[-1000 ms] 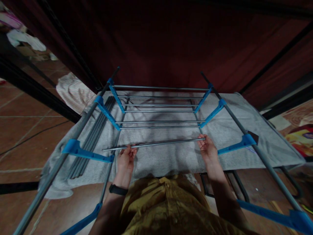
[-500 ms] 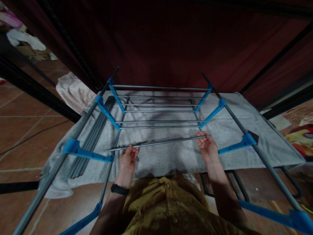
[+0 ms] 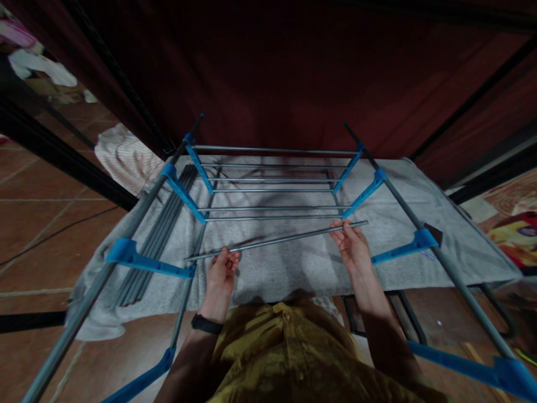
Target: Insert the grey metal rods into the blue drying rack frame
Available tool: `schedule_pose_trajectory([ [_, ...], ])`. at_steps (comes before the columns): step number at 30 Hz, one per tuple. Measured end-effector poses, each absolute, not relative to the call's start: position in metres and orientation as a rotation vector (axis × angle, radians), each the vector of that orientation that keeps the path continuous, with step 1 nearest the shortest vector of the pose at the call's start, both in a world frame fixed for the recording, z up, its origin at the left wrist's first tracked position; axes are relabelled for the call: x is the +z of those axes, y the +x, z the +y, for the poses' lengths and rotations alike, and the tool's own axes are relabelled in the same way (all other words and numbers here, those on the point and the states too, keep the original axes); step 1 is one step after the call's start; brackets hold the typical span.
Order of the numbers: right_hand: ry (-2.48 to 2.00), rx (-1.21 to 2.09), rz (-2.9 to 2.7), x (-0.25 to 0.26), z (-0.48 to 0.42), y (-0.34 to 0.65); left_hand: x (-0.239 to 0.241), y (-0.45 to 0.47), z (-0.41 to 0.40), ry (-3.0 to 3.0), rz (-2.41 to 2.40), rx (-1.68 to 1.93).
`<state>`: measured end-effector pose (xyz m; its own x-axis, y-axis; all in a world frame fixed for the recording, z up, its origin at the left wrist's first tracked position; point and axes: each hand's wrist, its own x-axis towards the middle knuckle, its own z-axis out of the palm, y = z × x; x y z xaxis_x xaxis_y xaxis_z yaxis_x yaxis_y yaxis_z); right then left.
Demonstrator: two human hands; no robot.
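A thin grey metal rod (image 3: 285, 239) lies across both my hands, its right end higher in the view than its left. My left hand (image 3: 222, 270) pinches it near the left end. Toward the other end, my right hand (image 3: 351, 245) grips it between thumb and fingers, with a short length sticking out beyond. Around my hands stands a rack frame of grey tubes (image 3: 146, 206) with blue plastic brackets (image 3: 151, 263). Several crossbars (image 3: 272, 209) span its far brackets. The nearer blue bracket on the right (image 3: 405, 249) is close to my right hand, not touching it.
A bundle of loose grey tubes (image 3: 157, 240) lies at the left on a grey blanket (image 3: 268, 280). Dark red fabric (image 3: 277, 73) hangs behind the rack. A striped cloth (image 3: 126, 165) and a cable (image 3: 59, 235) are at the left. Tiled floor (image 3: 37, 224) shows below.
The rod has shifted slightly right and its right end has risen. My right hand has moved a little up and left; my left hand stays almost in place.
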<state>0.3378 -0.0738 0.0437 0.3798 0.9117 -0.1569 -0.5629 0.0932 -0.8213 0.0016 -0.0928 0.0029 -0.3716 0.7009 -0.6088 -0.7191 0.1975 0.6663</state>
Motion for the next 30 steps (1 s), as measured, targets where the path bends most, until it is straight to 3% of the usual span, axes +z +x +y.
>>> schedule_pose_trajectory([
  [30, -0.999, 1.093, -0.501, 0.067, -0.056, 0.353, -0.001, -0.008, -0.096, -0.151, 1.314, 1.542],
])
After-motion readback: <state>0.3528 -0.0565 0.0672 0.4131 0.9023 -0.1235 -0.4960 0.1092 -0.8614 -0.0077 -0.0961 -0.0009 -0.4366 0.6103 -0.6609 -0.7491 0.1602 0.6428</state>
